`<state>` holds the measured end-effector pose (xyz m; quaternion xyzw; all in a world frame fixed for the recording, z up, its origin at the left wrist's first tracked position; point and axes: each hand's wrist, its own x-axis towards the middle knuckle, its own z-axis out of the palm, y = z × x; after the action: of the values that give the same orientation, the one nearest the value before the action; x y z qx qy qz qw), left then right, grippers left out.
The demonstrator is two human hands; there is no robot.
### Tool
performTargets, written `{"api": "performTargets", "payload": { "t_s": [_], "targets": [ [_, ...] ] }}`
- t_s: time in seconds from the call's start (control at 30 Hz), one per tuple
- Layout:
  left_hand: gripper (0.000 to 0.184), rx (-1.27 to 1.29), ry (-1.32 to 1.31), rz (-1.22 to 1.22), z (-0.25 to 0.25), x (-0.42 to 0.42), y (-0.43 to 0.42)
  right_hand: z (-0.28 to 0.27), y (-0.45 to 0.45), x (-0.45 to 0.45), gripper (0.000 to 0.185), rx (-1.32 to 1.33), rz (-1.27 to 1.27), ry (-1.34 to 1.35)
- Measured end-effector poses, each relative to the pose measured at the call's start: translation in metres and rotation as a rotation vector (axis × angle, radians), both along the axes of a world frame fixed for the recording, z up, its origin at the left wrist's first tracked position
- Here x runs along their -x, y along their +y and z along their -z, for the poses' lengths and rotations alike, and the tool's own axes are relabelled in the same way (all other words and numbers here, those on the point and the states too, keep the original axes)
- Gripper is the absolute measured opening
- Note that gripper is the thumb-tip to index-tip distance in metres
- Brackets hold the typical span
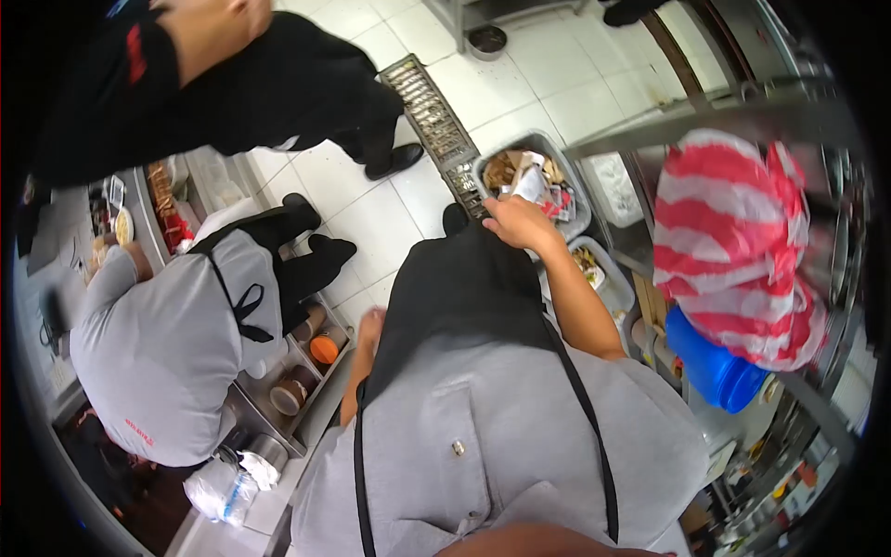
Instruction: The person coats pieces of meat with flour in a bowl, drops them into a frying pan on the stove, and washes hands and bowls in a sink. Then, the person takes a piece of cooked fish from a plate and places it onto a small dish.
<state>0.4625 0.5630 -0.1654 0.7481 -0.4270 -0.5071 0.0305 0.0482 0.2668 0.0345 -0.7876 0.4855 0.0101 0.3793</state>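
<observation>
My right hand (pixel 520 223) hangs in front of my black apron (pixel 464 288), and in view it overlaps the near edge of a grey bin (pixel 583 221). Its fingers look loosely apart, with nothing visible in them; whether it touches the bin I cannot tell. Scraps, paper and packaging (pixel 534 181) fill that bin. On the other side, my left hand (pixel 371 327) is low beside the apron, near a metal shelf unit (pixel 320 395). Its fingers are mostly hidden and small, so their state does not show.
A co-worker in a grey shirt (pixel 167 343) bends at the left counter. Another person in black trousers (pixel 306 84) stands ahead. A floor drain grate (pixel 432 111) crosses the tiles. Right are a second bin (pixel 617 288), a red-and-white striped bag (pixel 724 241) and a blue container (pixel 710 362).
</observation>
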Motion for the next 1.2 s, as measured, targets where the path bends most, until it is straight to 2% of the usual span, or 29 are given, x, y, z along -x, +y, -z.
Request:
{"api": "performTargets", "payload": {
  "t_s": [0.07,0.1,0.13,0.17,0.2,0.27,0.4,0.47,0.5,0.53,0.57,0.6,0.63,0.67,0.73,0.77,0.83,0.9,0.97,1.0,1.03,1.1,1.13,1.17,1.2],
  "targets": [
    [0.035,0.265,0.04,0.055,0.015,-0.03,-0.064,0.013,-0.027,-0.024,0.027,0.076,-0.062,-0.13],
    [0.032,0.172,0.156,-0.396,-0.018,-0.016,-0.109,0.005,-0.046,-0.04,0.031,-0.013,-0.179,-0.068],
    [0.03,0.201,0.169,-0.392,-0.019,-0.024,-0.145,-0.008,-0.063,-0.058,0.035,-0.061,-0.251,-0.024],
    [0.023,0.16,0.139,-0.377,-0.046,-0.022,-0.183,-0.008,-0.077,-0.073,0.038,-0.032,-0.303,-0.072],
    [0.026,0.09,0.117,-0.38,-0.054,-0.026,-0.211,-0.007,-0.092,-0.09,0.038,-0.005,-0.36,-0.086],
    [0.028,0.165,0.138,-0.473,-0.068,-0.027,-0.248,-0.027,-0.121,-0.127,0.039,-0.074,-0.44,-0.066],
    [0.03,0.227,0.137,-0.37,-0.024,-0.041,-0.267,-0.003,-0.164,-0.178,0.039,0.043,-0.613,-0.072],
    [0.027,0.226,0.053,-0.158,-0.007,-0.048,-0.268,-0.008,-0.18,-0.195,0.039,-0.035,-0.608,-0.055],
    [0.028,0.222,0.079,-0.148,-0.005,-0.049,-0.272,0.004,-0.19,-0.198,0.04,-0.054,-0.637,-0.027],
    [0.026,0.014,0.141,-0.177,-0.016,-0.053,-0.282,0.006,-0.196,-0.2,0.039,-0.089,-0.604,-0.054],
    [0.033,-0.001,0.081,-0.06,-0.026,-0.059,-0.294,0.001,-0.203,-0.205,0.039,-0.151,-0.577,0.029],
    [0.04,-0.048,0.122,-0.001,-0.02,-0.07,-0.308,0.026,-0.213,-0.2,0.039,-0.112,-0.599,-0.014],
    [0.042,0.043,0.057,0.039,-0.013,-0.081,-0.321,0.012,-0.225,-0.21,0.039,-0.261,-0.55,0.084],
    [0.043,0.131,-0.011,0.083,-0.011,-0.096,-0.339,0.021,-0.24,-0.214,0.039,-0.275,-0.597,0.104],
    [0.043,0.126,-0.003,-0.037,-0.034,-0.125,-0.388,0.035,-0.274,-0.229,0.037,-0.228,-0.604,0.101],
    [0.042,0.085,-0.002,-0.049,-0.047,-0.141,-0.416,0.03,-0.295,-0.248,0.036,-0.285,-0.578,0.151],
    [0.042,0.067,-0.032,-0.074,-0.038,-0.17,-0.459,0.02,-0.339,-0.295,0.036,-0.331,-0.547,0.205],
    [0.042,0.007,-0.082,-0.077,-0.034,-0.206,-0.495,0.017,-0.382,-0.347,0.035,-0.021,-0.695,0.302],
    [0.042,-0.016,-0.1,-0.07,-0.044,-0.231,-0.525,0.018,-0.419,-0.402,0.034,0.084,-0.724,0.098],
    [0.042,-0.041,-0.116,-0.06,-0.05,-0.245,-0.54,0.007,-0.435,-0.435,0.036,0.048,-0.743,0.136],
    [0.042,-0.038,-0.101,-0.076,-0.054,-0.258,-0.555,0.016,-0.453,-0.461,0.037,0.125,-0.812,0.094],
    [0.041,-0.023,-0.075,-0.062,-0.047,-0.292,-0.581,-0.022,-0.477,-0.522,0.037,0.116,-0.842,0.094],
    [0.041,0.001,-0.067,-0.066,-0.043,-0.311,-0.591,-0.022,-0.489,-0.54,0.037,0.096,-0.831,0.097],
    [0.04,-0.039,-0.074,-0.061,-0.046,-0.329,-0.604,-0.02,-0.505,-0.563,0.037,0.076,-0.812,0.023],
    [0.039,0.011,-0.128,-0.025,-0.026,-0.352,-0.614,-0.016,-0.519,-0.587,0.038,0.052,-0.791,-0.052]
  ]
}}
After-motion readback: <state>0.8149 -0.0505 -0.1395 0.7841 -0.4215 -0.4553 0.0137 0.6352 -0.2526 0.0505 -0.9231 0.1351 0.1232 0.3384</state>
